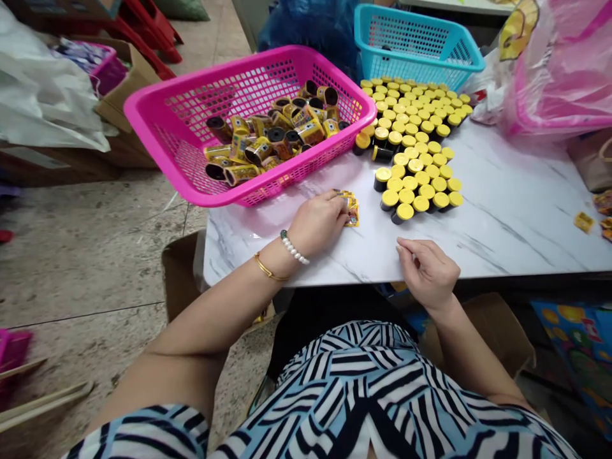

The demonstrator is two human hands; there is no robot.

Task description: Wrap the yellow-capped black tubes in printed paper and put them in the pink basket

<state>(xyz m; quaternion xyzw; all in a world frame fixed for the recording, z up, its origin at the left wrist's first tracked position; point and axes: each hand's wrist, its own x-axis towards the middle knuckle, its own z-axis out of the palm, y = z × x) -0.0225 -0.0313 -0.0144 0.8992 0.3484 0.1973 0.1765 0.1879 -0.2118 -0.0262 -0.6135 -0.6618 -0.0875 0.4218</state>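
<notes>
**Student:** What dominates the frame?

**Instructor:** A white marble-patterned table [507, 217] crosses the middle, with a magenta plastic basket [210, 78] at upper centre and a turquoise plastic basket [415, 38] behind it, at top.

**Student:** And on the table?

**Instructor:** Upright black canisters with yellow caps [408, 166] stand packed together, centre right; more canisters, lying loose with yellow labels [280, 143], fill the magenta basket. Small yellow packets [583, 222] lie at far right.

**Student:** The hands?

**Instructor:** The left hand [318, 223] sits at lower centre, its fingers pressed down on a small yellow packet [352, 213] on the tabletop, just below the magenta basket. The right hand [427, 274] rests at the table's front edge — fingertips drawn together, pinching nothing visible.
</notes>
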